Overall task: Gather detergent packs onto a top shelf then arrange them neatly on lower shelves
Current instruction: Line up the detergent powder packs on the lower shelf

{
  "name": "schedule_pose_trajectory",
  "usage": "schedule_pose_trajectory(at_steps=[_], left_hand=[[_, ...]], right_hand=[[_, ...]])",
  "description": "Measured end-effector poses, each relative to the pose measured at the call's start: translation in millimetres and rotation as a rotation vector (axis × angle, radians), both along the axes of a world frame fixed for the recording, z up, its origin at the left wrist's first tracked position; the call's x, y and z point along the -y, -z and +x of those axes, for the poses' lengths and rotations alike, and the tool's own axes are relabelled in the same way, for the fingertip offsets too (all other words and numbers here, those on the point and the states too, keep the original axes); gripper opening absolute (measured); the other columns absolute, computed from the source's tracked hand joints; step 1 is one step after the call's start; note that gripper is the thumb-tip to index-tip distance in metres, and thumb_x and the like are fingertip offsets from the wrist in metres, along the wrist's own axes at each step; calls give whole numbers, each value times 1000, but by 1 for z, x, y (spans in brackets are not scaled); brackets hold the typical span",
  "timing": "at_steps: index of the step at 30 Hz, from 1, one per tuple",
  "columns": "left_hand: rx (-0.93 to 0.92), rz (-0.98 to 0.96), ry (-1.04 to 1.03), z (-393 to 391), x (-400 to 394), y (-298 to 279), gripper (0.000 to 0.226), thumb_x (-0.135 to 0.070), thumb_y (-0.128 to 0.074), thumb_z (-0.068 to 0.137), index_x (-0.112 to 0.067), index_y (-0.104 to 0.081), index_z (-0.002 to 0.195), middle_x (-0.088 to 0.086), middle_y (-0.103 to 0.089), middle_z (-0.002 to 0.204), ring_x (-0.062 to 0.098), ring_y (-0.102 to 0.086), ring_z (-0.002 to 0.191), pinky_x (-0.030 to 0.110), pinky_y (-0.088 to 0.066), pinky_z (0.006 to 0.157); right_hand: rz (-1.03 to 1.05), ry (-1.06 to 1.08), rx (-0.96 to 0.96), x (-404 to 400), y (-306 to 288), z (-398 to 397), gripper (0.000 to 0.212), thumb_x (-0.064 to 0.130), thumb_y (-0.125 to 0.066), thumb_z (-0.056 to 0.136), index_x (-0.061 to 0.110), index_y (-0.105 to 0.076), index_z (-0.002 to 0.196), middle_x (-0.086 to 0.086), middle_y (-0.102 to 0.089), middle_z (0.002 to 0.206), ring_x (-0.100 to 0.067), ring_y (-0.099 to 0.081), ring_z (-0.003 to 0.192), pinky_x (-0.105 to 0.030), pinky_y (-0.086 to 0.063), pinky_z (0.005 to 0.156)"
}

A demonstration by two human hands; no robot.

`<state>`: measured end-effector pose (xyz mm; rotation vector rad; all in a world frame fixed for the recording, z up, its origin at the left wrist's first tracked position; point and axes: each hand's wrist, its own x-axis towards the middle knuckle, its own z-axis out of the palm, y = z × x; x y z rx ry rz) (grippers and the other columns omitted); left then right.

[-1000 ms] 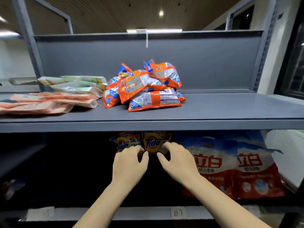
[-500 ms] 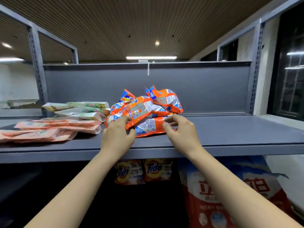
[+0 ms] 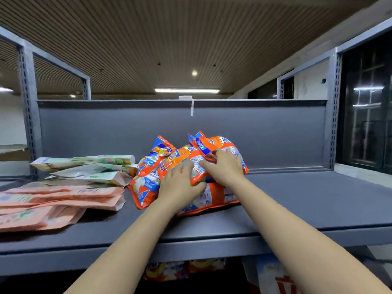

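My left hand [image 3: 180, 183] and right hand [image 3: 224, 166] both grip one pack in the heap of orange detergent packs [image 3: 186, 172] on the grey metal top shelf [image 3: 297, 200]. They are glossy, crinkled plastic pillows with blue and white print, the writing too blurred to read.
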<state>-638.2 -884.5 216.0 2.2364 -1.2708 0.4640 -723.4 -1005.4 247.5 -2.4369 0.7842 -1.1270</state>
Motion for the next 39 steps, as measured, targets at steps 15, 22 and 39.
schedule_pose_trajectory(at_steps=[15,22,39], left_hand=[[-128,-104,116,4,-12,7,59,-42,-46,90,-26,-30,145,0,-34,150,22,-36,134,42,-35,107],[74,-247,-228,-1,-33,-3,25,-10,-49,81,-12,-63,100,16,-65,105,38,-56,99,35,-37,67],[248,-584,-96,-108,35,-27,86,-58,-71,66,-17,-42,136,7,-36,147,29,-32,135,56,-11,110]], right_hand=[[136,317,940,-7,-24,-78,32,30,-34,102,9,-57,95,-13,-65,97,-31,-55,89,-33,-30,68],[10,423,878,-14,32,-119,32,28,-35,102,4,-55,92,-20,-66,88,-41,-56,83,-33,-26,64],[-148,285,876,-25,52,-154,35,40,-43,91,9,-58,94,-9,-66,74,-36,-59,70,-37,-42,63]])
